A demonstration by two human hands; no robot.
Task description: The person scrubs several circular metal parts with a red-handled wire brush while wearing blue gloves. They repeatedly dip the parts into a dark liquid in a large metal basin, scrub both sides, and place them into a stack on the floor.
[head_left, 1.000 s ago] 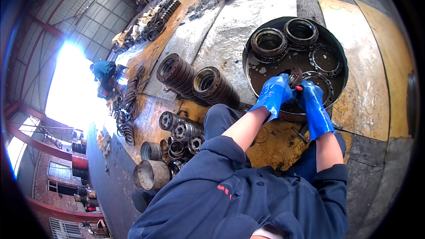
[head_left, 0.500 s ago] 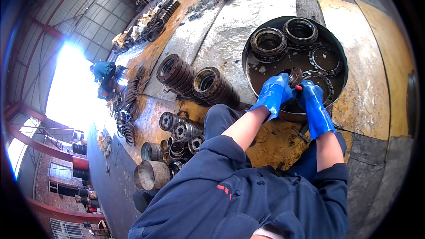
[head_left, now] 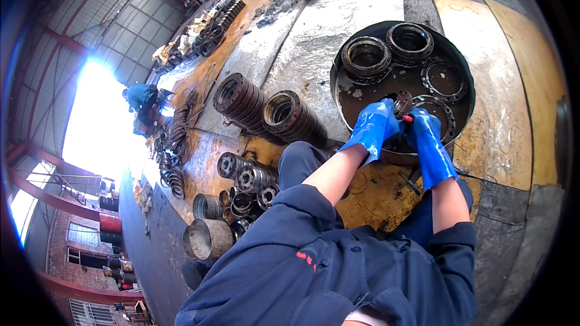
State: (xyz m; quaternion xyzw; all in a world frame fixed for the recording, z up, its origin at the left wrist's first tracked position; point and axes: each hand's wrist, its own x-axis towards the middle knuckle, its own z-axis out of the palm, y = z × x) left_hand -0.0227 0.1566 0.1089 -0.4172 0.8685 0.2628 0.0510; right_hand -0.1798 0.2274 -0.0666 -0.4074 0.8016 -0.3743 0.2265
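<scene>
Both my hands wear blue rubber gloves and meet over a round black tub (head_left: 367, 31) of murky brown liquid. My left hand (head_left: 379, 122) is closed on a dark metal flange (head_left: 403, 102), tilted up above the liquid. In my right hand (head_left: 426, 128) is a tool with a red handle (head_left: 408, 119), its end against or close to the flange; my fingers hide the rest of it. Two thick metal rings (head_left: 366, 73) stand at the tub's far side. Thinner flat rings (head_left: 461, 94) lie partly in the liquid at the right.
Two stacks of flanged rings (head_left: 296, 122) stand left of the tub. Nearer my left leg lie several metal cylinders (head_left: 208, 238) and hubs. Metal sheets (head_left: 344, 18) and boards cover the floor. Farther left, a person (head_left: 142, 98) in dark blue-green bends by rows of parts.
Almost nothing differs. Both hands stay at the flange, with only a very slight shift of the right hand and the red-handled tool.
</scene>
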